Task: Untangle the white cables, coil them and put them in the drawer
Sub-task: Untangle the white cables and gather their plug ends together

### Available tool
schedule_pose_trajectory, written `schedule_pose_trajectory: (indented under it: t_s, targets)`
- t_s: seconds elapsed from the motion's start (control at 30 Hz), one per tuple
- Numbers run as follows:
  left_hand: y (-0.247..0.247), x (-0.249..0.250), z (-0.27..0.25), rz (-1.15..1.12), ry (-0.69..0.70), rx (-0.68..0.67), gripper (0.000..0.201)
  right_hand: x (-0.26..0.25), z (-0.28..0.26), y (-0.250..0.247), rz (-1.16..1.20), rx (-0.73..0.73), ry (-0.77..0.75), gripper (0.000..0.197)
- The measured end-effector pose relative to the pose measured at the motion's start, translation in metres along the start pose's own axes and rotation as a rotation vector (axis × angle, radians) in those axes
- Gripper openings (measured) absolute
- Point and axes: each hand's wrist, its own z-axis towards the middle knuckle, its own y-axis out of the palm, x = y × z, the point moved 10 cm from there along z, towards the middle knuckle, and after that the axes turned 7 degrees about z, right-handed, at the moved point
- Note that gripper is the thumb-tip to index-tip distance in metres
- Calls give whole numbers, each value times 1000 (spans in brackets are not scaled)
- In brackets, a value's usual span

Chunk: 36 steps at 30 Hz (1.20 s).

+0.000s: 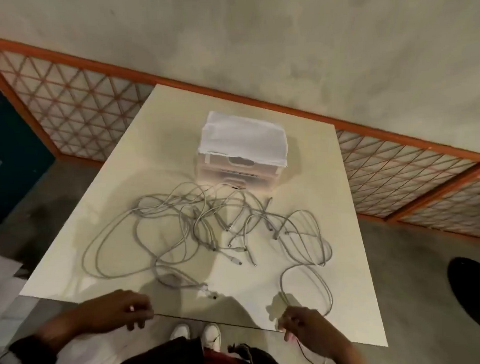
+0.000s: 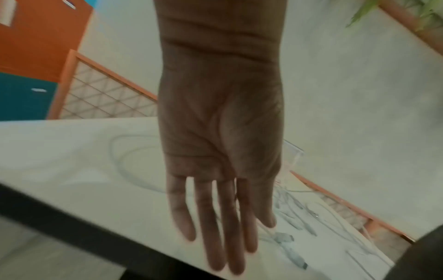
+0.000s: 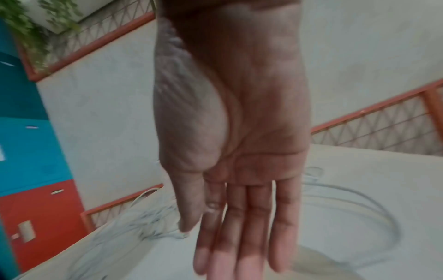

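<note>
white cables [image 1: 207,226] lie in one loose tangle across the middle of the tabletop [image 1: 333,314], several plug ends showing in the heap. loops spread out to the left and right of the knot, and one loop [image 1: 305,285] runs toward the near right edge. the drawer unit [image 1: 241,160], a small translucent box with a white cloth [image 1: 242,132] draped over its top, stands just behind the tangle; the farthest strands reach its base. its drawers look pushed in.

left hand [image 1: 123,308] hangs at the near left edge of the tabletop, fingers straight and spread in the left wrist view [image 2: 215,161], holding nothing. right hand [image 1: 304,329] is at the near right edge beside the near loop; right wrist view shows the palm [image 3: 239,151] flat, fingers extended, nothing gripped. whether it touches that loop, cannot tell. both wrist views are motion blurred.

white shoes [image 1: 195,336] show below the table edge. concrete floor [image 1: 283,44] all round, with an orange-framed lattice panel [image 1: 81,105] beyond the tabletop.
</note>
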Motion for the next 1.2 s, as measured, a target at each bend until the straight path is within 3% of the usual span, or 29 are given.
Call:
schedule_pose_trajectory:
  t_s: [0.1,0.3,0.43,0.53,0.63,0.77,0.83,0.93,1.07,1.2]
  targets:
    - [-19,28,28,100,112,178,8,-27,31,-1,-29,4,-90,18]
    - [-11,35,77,367,211,297,41,-90,89,30,-119,-120,-294,17]
    - [-12,44,81,383,242,372,14,-108,107,42,-140,-146,-307,16]
    - [-25,58,79,374,258,469,23,-118,109,35,-128,-126,-338,16]
    - [-63,94,67,118,250,549,8,-138,101,12,-31,-74,-372,30]
    - [-113,166,35,-190,404,662,12,-180,91,-12,24,-3,-518,62]
    - [-128,197,21,-271,483,688,14,-198,87,-18,148,10,-585,57]
    - [-141,230,8,-404,621,655,12,-218,80,-27,144,48,-700,16]
    - [-159,235,-6,-508,751,736,9,-194,94,-46,33,95,-696,30]
    - [-175,214,-19,-591,749,856,11,-147,105,-71,-243,250,-737,36]
